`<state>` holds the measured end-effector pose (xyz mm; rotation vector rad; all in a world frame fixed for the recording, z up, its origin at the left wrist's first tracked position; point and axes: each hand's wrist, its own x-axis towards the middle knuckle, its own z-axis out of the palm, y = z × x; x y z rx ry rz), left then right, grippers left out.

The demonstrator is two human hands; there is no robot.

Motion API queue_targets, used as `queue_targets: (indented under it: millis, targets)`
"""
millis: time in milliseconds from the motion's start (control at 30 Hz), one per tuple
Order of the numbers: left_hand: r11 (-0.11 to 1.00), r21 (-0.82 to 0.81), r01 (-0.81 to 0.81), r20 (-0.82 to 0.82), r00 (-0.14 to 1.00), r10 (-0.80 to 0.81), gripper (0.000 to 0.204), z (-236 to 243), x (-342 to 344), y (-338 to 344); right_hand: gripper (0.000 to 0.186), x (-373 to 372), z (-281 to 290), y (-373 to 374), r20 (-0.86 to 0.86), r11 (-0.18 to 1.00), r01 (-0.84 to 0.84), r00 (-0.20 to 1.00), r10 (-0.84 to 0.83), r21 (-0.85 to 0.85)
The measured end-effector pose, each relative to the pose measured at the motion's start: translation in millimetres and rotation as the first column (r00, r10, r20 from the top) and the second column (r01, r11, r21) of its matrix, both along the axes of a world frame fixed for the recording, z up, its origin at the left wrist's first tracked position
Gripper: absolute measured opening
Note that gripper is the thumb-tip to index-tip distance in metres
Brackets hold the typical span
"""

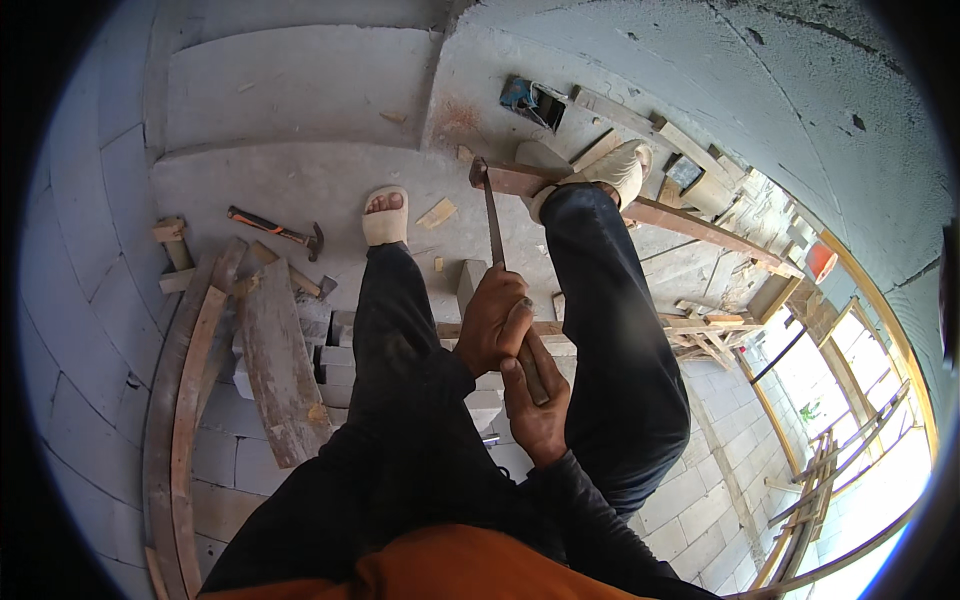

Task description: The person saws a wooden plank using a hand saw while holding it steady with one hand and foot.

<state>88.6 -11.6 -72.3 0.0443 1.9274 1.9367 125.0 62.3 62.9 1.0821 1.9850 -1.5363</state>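
My left hand (497,318) is closed around a long tool with a narrow, dark blade (494,225), which looks like a handsaw seen nearly edge-on. Just below it, my right hand (540,410) grips the wooden handle (533,376), fingers wrapped round it. The far tip of the blade reaches the end of a reddish-brown wooden beam (690,222) and appears to touch it. My right foot in a pale slipper (615,178) rests on that beam. My left foot, in a matching slipper (385,228), is on the concrete floor.
A claw hammer (275,230) lies at the left, near an axe-like tool (300,275) and a wide weathered board (283,360). Long planks (190,410) lean beside the left block wall. Grey blocks lie under my legs. Wood scraps and a dark floor opening (548,108) are ahead.
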Motion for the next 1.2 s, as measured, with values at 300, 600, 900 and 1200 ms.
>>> queue_targets:
  millis: [300, 600, 900, 1200]
  targets:
    - [0.999, -0.023, 0.048, -0.112, 0.992, -0.05, 0.022, -45.1, -23.4, 17.6, 0.064, -10.8, -53.7, 19.0, 0.118, 0.985, 0.147, 0.984, -0.137, -0.09]
    - [0.983, -0.038, 0.181, 0.192, 0.966, -0.171, 0.031, -166.4, -82.1, -6.4, 0.061, -64.2, -169.3, 3.8, -0.037, 0.999, 0.039, 0.999, -0.04, -0.012]
    - [0.8, -0.192, 0.568, 0.106, 0.823, -0.558, 0.044, -143.3, -107.1, -21.4, 0.077, -70.6, -137.4, 9.0, 0.049, 0.999, 0.046, 0.998, -0.047, 0.02]
    - [0.776, -0.229, 0.588, 0.127, 0.808, -0.575, 0.056, -144.8, -118.7, -26.0, 0.08, -68.6, -145.1, -0.3, -0.08, 0.995, 0.06, 0.995, -0.053, 0.079]
